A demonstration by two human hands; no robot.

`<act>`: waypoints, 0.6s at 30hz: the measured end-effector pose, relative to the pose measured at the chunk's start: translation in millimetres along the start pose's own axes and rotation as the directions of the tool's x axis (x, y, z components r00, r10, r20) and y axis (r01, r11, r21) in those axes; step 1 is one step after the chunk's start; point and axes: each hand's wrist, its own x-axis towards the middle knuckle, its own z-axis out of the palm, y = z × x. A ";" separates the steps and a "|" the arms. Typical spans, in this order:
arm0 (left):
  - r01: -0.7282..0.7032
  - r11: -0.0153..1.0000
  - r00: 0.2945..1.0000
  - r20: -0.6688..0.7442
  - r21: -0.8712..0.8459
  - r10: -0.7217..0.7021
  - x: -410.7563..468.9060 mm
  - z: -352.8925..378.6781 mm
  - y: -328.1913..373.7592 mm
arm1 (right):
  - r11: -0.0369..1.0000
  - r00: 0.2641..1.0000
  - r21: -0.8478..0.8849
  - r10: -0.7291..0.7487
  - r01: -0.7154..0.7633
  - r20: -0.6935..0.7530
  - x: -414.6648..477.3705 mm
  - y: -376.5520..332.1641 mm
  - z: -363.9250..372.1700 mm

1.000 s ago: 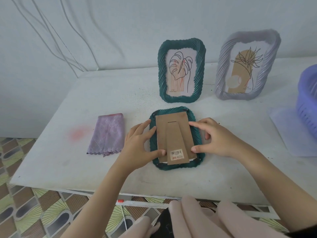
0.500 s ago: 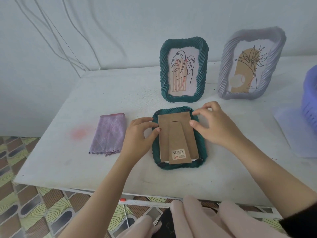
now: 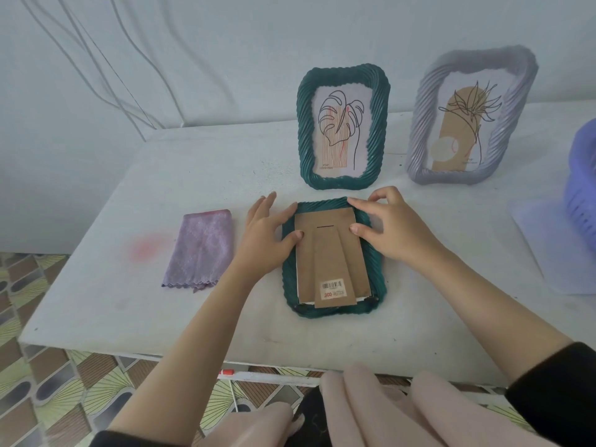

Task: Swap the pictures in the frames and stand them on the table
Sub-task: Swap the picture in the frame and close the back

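Face-down green frame (image 3: 335,312) is lying front-centre on the worktop (image 3: 129,301). Left hand (image 3: 267,233), fingers flat, is pressing the cardboard backing (image 3: 322,253) at its left edge. Right hand (image 3: 390,227) is pinching its top right corner. Judgement: squaring all four edges is coming first, with pressure kept even.

Flat frame (image 3: 376,269): dark green, rope-twist ridges
Backing board (image 3: 325,253): brown card, white-and-orange barcode label
Standing frame (image 3: 304,133): same green; black leaf outline, orange stripes
Lilac frame (image 3: 422,124): black plant on tan
Cloth (image 3: 201,250): mauve
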 end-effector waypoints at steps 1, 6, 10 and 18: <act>-0.003 1.000 1.000 0.005 0.008 0.003 -0.2 0.3 -0.3 | 1.000 1.000 -0.002 -0.001 0.001 0.005 0.3 0.1 0.2; 0.003 1.000 1.000 0.003 0.001 -0.003 -0.8 0.1 -2.8 | 1.000 1.000 -0.017 0.002 -0.002 0.022 0.6 -0.8 -0.5; -0.028 0.999 1.000 0.012 0.034 0.028 -0.1 -2.7 -5.0 | 1.000 0.999 -0.010 0.006 -0.006 0.039 1.7 -0.9 -0.7; -0.032 0.999 0.999 0.001 0.029 0.032 1.8 -6.1 -5.7 | 1.000 0.997 -0.010 0.017 -0.017 0.070 3.7 -1.7 -2.7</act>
